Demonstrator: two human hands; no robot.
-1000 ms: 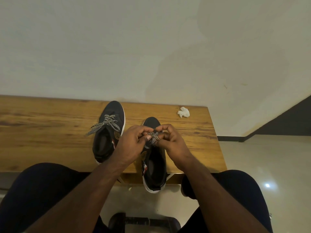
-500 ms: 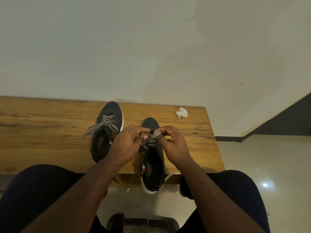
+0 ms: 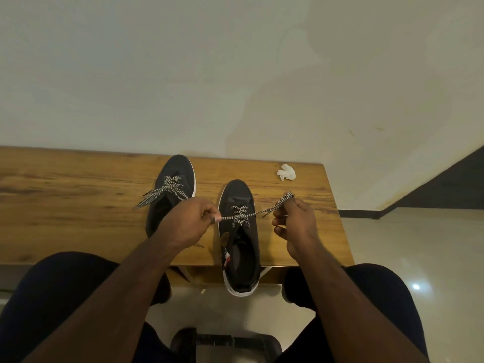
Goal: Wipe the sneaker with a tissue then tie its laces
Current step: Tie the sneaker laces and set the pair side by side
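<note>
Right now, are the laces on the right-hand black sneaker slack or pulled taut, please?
Taut: the checkered laces run straight between left hand and right hand.

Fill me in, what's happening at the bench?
A person sits at a wooden bench tying the right-hand sneaker. The left hand and right hand each pinch one end of its laces, pulling them apart sideways; no bow shows yet. A crumpled tissue lies aside on the bench. The other sneaker sits beside it.
</note>
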